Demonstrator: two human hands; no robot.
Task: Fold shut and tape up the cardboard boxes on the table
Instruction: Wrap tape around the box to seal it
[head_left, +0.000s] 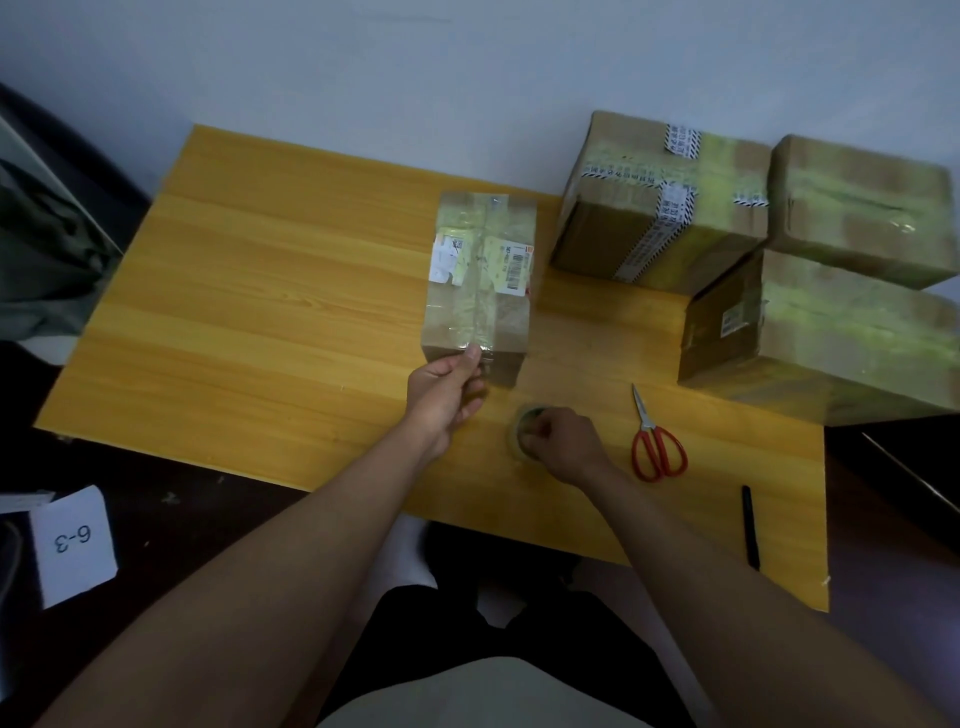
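A small closed cardboard box (480, 280) with shipping labels and a strip of clear tape along its top stands mid-table. My left hand (447, 400) pinches the tape strip at the box's near edge, thumb against the box's front. My right hand (563, 444) grips a roll of clear tape (522, 431) that sits on the table just in front of the box. A stretch of tape appears to run from the roll to the box.
Three larger taped boxes are stacked at the right: one at the back (660, 208), one on top (862, 208), one below (810, 338). Red-handled scissors (655, 441) and a black pen (750, 525) lie right of my right hand. The wooden table (260, 322) meets a wall. A paper sign (72, 540) sits left.
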